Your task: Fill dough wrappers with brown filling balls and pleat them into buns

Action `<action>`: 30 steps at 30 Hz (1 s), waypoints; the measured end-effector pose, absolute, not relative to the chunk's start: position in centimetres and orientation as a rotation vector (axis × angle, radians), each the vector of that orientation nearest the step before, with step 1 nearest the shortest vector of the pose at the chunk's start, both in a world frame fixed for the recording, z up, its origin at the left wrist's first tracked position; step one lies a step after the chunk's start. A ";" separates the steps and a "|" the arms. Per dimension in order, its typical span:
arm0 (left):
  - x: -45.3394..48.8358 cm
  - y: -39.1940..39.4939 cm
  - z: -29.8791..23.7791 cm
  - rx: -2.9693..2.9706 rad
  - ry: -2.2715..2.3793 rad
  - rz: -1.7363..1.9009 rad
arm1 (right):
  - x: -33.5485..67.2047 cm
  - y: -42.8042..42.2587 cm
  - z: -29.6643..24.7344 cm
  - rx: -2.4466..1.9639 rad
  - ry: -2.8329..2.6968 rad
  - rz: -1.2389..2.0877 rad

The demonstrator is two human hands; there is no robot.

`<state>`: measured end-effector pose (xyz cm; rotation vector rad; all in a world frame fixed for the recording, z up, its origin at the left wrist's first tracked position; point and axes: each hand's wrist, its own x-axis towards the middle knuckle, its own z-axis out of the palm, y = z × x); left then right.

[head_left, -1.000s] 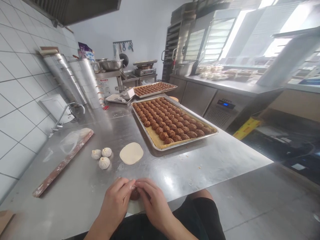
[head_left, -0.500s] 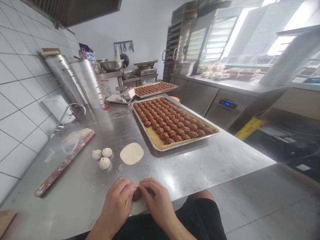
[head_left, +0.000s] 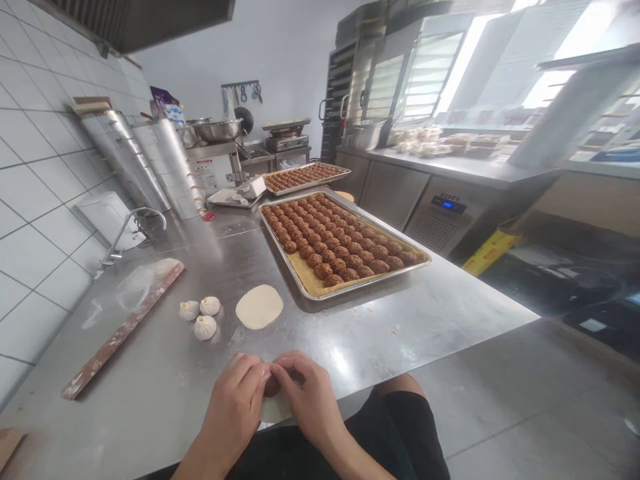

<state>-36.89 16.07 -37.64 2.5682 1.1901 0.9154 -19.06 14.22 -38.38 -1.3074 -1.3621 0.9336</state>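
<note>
At the near edge of the steel table, my left hand and my right hand meet, fingertips pinched on the far rim of a round dough wrapper. A brown filling ball sits on that wrapper, partly covered by my fingers. Just beyond my hands lies a flat dough round. To its left stand three pleated buns, grouped close together. A large tray of brown filling balls rests farther back on the right, its front left corner showing bare yellow lining.
A floured wooden rolling stick lies at the left beside a plastic bag. A tap stands by the tiled wall, with tall metal cylinders behind. Another tray of balls is at the back. The table's right edge drops to the floor.
The view has shifted slightly, so the table things appear a little farther left. My fingertips have drawn closer together over the filling ball, with the wrapper rim between them.
</note>
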 end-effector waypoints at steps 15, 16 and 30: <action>-36.7 16.1 -37.8 2.646 1.180 0.850 | -18.6 13.7 -38.6 -1.203 -1.521 0.878; -36.7 16.1 -37.7 2.657 1.174 0.847 | -18.5 13.6 -38.8 -1.176 -1.561 0.853; -36.0 15.9 -37.5 2.713 1.188 0.891 | -18.0 13.4 -39.0 -1.184 -1.551 0.830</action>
